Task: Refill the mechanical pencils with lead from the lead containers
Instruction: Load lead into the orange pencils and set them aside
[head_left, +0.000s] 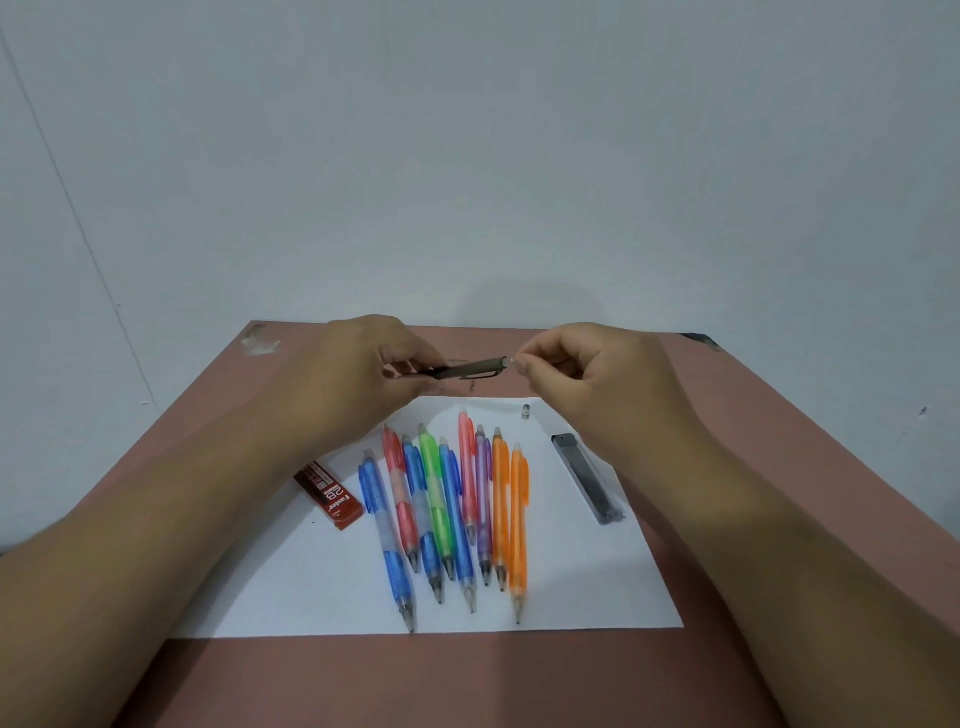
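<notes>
Pencils, w/ two lead containers flanking them, are lying on paper just below both hands. Above, left hand is gripping the dark pencil level while right hand is pinching at its white eraser end; best keeping barrel steady & pulling straight, probably.

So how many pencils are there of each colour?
Blue pencils: 3
Orange pencils: 2
Red pencils: 2
Green pencil: 1
Purple pencil: 1
Dark pencil, held in both hands: 1
Total: 10
</notes>
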